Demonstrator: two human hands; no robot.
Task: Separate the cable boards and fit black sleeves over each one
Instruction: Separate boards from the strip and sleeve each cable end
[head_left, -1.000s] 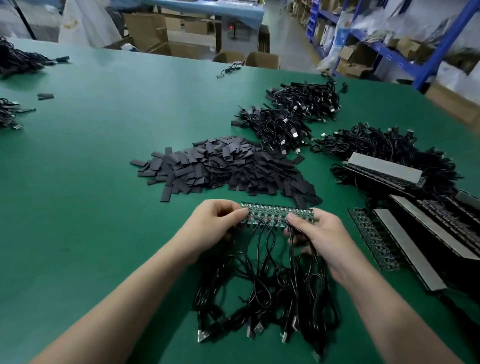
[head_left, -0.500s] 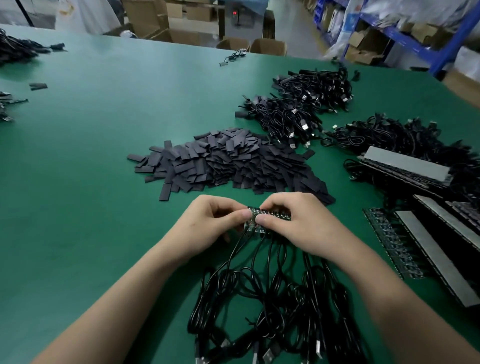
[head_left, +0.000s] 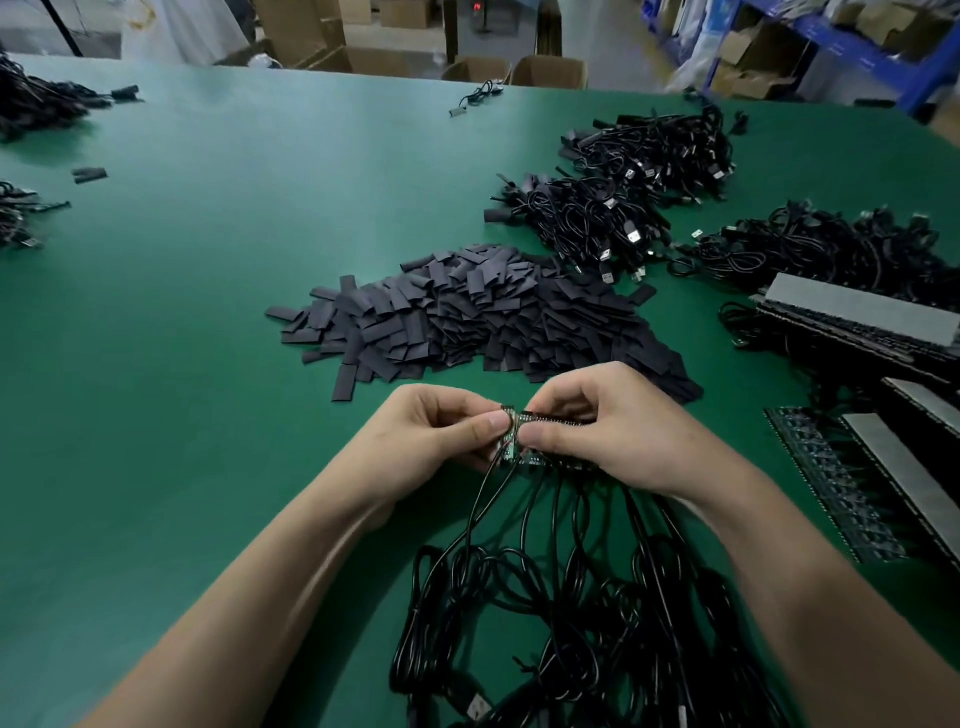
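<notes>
1. The left hand (head_left: 441, 436) pinches the end board (head_left: 510, 441) of the cable-board strip (head_left: 543, 419) between thumb and forefinger. The right hand (head_left: 597, 431) is clamped on the rest of the strip just beside it, with the two thumbs nearly touching.
2. The strip is held just above the green table (head_left: 182, 312), toward its near edge and on the near side of the pile of black sleeves (head_left: 467, 322). Its black cables (head_left: 571, 597) trail down into a tangle by the near edge.
3. The step in hand looks like snapping the first board off. It should go best with both grips tight against the break line, so the bend falls there and not across a neighbouring board.
4. A short, clean fold rather than a twist should spare the wire joints. I judge the thin leads at the board to be the weak spot.
5. The freed board's cable needs drawing clear of the tangle before a sleeve goes on, or it will drag its neighbours.
6. A second ago the hands held the strip by its two ends, with the whole straight row of boards showing. Now the right hand has come across to the left end and covers most of the strip.
7. The end board now sits tilted out of line with the strip. I cannot tell whether it has fully parted.
</notes>
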